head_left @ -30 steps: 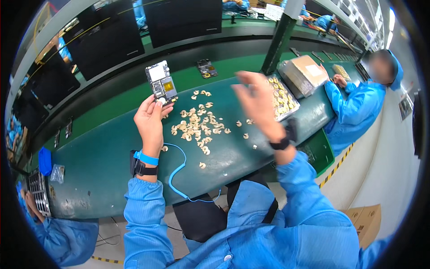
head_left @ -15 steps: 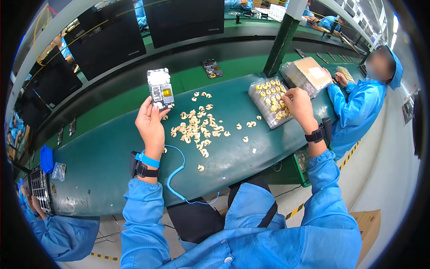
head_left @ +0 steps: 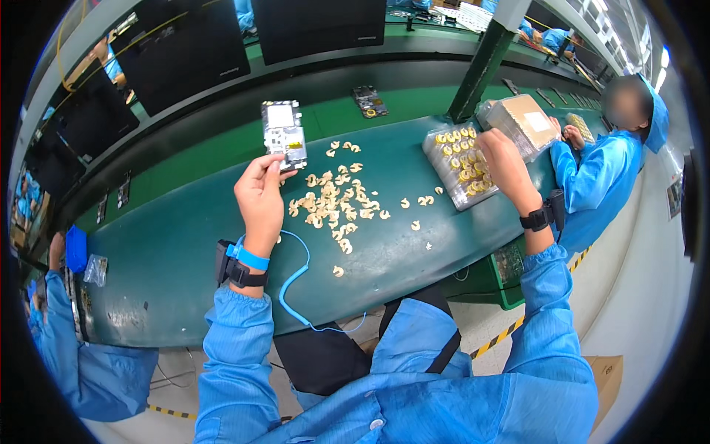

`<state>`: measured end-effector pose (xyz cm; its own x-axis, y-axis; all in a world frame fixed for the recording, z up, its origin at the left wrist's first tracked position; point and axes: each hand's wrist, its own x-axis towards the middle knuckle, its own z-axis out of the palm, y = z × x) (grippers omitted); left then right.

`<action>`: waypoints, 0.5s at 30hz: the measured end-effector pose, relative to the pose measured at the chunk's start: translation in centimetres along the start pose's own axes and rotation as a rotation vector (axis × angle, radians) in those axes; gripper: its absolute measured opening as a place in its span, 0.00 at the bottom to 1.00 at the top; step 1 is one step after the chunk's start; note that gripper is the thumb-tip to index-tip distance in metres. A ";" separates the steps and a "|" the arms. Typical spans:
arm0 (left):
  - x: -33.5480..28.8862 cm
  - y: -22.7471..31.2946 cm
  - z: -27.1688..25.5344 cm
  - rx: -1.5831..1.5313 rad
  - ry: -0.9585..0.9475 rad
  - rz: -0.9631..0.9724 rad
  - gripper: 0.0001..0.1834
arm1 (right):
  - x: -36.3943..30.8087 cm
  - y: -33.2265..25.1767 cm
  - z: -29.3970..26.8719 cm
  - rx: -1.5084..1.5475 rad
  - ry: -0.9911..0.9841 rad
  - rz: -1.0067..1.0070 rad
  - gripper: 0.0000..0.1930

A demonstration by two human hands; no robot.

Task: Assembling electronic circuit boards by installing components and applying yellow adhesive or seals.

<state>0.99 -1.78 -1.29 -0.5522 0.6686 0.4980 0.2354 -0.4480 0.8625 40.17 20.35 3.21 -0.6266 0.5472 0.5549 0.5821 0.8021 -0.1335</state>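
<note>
My left hand (head_left: 259, 196) grips the lower end of a flat phone assembly (head_left: 279, 139), silver-grey with exposed circuitry and a yellow patch. It is held up above the far side of the green bench, clear of the surface. My right hand (head_left: 509, 166) is closed, fingertips together, over the right edge of a clear plastic tray (head_left: 441, 164). Whether a part is pinched in them is hidden. Rows of small round yellow parts (head_left: 466, 159) fill much of the tray. Between my hands, many cream crescent-shaped pieces (head_left: 333, 201) lie scattered on the bench mat (head_left: 370, 259).
A stack of trays topped with cardboard (head_left: 521, 122) stands behind the tray, near a green post (head_left: 481, 74). Another phone assembly (head_left: 369, 102) lies on the far strip. A blue coiled cord (head_left: 291, 285) runs from my left wrist. A co-worker (head_left: 603, 174) sits at right.
My right hand has lifted from the parts in the tray, toward its upper right edge. The phone assembly in my left hand has turned slightly. The whole view has shifted a little.
</note>
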 end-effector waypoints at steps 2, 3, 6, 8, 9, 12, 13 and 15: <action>-0.2 0.6 0.4 0.015 0.003 -0.008 0.10 | 1.9 -1.6 0.4 0.120 0.074 -0.043 0.05; -0.3 0.7 0.3 0.032 -0.025 0.005 0.10 | 3.1 -3.2 0.1 0.314 0.004 0.050 0.06; -0.5 0.8 0.6 0.017 -0.060 0.004 0.10 | 6.2 -8.8 0.6 0.872 -0.160 0.216 0.10; -0.7 0.5 0.1 0.088 -0.074 0.009 0.09 | 7.8 -12.6 1.9 1.036 -0.256 0.176 0.11; -0.6 -0.4 -0.2 0.081 -0.079 0.042 0.09 | 8.5 -14.2 3.0 1.082 -0.278 0.132 0.12; -0.6 0.3 -0.2 0.097 -0.077 0.054 0.08 | 9.7 -18.4 5.3 1.186 -0.348 0.058 0.12; -0.6 0.6 -0.1 0.105 -0.064 0.045 0.08 | 10.2 -19.2 6.4 1.203 -0.374 0.046 0.11; -0.4 0.7 -0.3 0.136 -0.069 0.069 0.08 | 10.4 -21.2 7.9 1.211 -0.377 0.039 0.10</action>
<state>1.11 -2.54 -0.96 -0.4763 0.6801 0.5574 0.3795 -0.4129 0.8280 17.21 10.91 5.34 -0.8437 0.4498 0.2928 -0.1162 0.3796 -0.9178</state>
